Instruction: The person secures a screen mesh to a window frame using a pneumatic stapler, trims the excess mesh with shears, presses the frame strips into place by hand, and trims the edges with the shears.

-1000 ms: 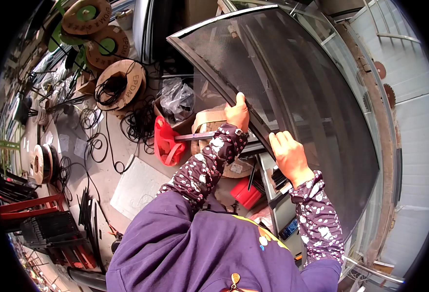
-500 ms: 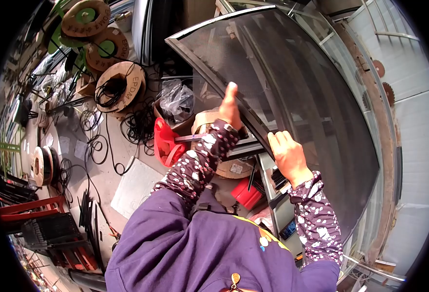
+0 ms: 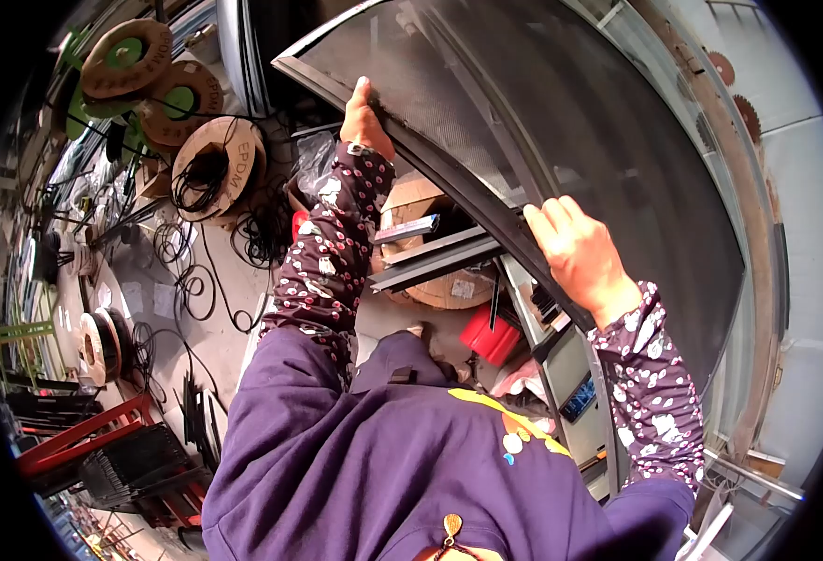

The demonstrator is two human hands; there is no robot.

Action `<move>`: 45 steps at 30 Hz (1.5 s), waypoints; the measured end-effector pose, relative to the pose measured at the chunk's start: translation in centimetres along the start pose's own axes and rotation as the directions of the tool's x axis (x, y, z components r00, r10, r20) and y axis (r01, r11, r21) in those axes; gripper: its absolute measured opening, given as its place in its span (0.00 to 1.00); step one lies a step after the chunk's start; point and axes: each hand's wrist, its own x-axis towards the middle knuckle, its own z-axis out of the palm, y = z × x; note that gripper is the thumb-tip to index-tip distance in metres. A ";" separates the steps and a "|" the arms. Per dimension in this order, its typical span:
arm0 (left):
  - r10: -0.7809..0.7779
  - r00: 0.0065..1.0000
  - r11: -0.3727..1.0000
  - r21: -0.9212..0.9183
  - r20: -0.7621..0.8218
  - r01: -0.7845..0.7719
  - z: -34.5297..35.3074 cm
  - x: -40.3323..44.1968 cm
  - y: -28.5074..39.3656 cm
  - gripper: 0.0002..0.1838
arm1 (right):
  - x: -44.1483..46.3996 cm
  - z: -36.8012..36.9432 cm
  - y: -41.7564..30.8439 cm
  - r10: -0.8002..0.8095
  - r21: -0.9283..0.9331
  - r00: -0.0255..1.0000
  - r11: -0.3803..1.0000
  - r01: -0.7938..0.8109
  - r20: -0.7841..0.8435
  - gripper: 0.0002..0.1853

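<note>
A large framed dark mesh panel spans the upper right, with its dark near edge toward me. My left hand is wrapped on this edge near the panel's upper left corner, thumb pointing up. Further right, my right hand grips the same edge, its fingers curled over the frame. Under the panel, between my hands, dark metal profiles stick out above a round cardboard-coloured reel.
Cardboard reels and tangled black cord lie at the left. A red box and a phone are below the panel. A red frame stands at lower left. Round saw blades hang at upper right.
My left hand has slid up and left along the frame edge, toward the corner. The view has shifted, and the panel's near edge now reaches lower past my right hand.
</note>
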 end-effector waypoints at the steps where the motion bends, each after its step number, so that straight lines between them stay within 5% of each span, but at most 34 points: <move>1: -0.011 1.000 1.000 0.008 -0.001 0.011 -0.1 -0.2 0.0 0.30 | -0.1 0.1 0.0 -0.004 -0.002 1.000 1.000 0.003 -0.008 0.16; 4: -0.145 0.989 0.986 0.084 0.032 0.142 -0.3 0.7 0.3 0.27 | -0.1 0.5 -0.1 0.002 -0.011 1.000 1.000 -0.002 0.021 0.15; 8: -0.120 0.992 0.990 0.085 0.049 0.116 -0.9 1.3 -0.1 0.11 | -0.3 2.1 -0.4 -0.023 -0.082 0.999 0.996 0.025 0.022 0.12; 12: -0.010 1.000 0.996 0.094 0.021 0.008 -1.3 2.0 -0.3 0.08 | -0.6 3.8 -0.5 -0.043 -0.116 0.999 0.992 0.043 0.006 0.10; 16: 0.017 0.993 0.998 0.063 0.118 -0.024 -0.3 -0.7 0.7 0.12 | -0.6 3.9 -0.8 -0.019 -0.100 1.000 0.995 0.018 -0.009 0.09; 17: -0.151 0.972 0.988 0.019 0.179 0.150 0.6 -3.2 1.7 0.17 | -0.7 3.9 -0.8 -0.022 -0.104 1.000 0.994 0.022 0.006 0.08; 21: -0.172 0.971 0.939 0.327 0.167 0.110 -1.4 -5.7 -3.7 0.19 | -1.3 4.2 -0.6 -0.002 -0.072 0.998 0.997 -0.002 -0.068 0.09; 23: -0.252 0.966 0.959 0.154 0.064 0.240 -0.8 -7.5 -4.6 0.10 | -1.3 3.8 -0.5 0.002 -0.090 0.997 0.996 -0.008 -0.073 0.09; 28: -0.154 0.987 0.969 0.198 0.034 0.144 -1.4 -6.8 -5.8 0.09 | -1.7 2.1 -0.3 0.066 -0.082 0.997 0.994 -0.069 -0.048 0.10; 33: -0.230 0.952 0.973 0.051 0.200 0.224 -0.7 -7.9 -5.6 0.09 | -2.0 2.5 -0.7 0.074 -0.089 0.994 0.993 -0.082 -0.086 0.12; 36: -0.025 0.996 0.943 0.332 0.087 -0.005 -0.2 -9.3 -5.6 0.19 | -2.2 2.9 -1.2 0.091 -0.115 0.988 0.988 -0.105 -0.125 0.14; 37: -0.063 0.998 0.936 0.346 0.009 0.056 -0.1 -9.2 -5.5 0.21 | -2.3 2.9 -1.5 0.097 -0.139 0.984 0.983 -0.118 -0.148 0.15; 39: 0.022 0.988 0.910 0.405 0.151 -0.082 -1.5 -8.0 -6.6 0.22 | -2.8 2.8 -1.6 0.151 -0.117 0.983 0.980 -0.163 -0.108 0.18; 43: -0.055 0.979 0.869 0.492 0.196 -0.050 -1.7 -7.2 -6.3 0.16 | -5.0 2.5 -2.4 0.247 -0.101 0.951 0.958 -0.269 -0.187 0.20; 45: -0.067 0.996 0.883 0.469 0.059 0.032 -0.7 -8.7 -5.8 0.15 | -6.3 2.8 -2.7 0.283 -0.168 0.940 0.934 -0.316 -0.190 0.19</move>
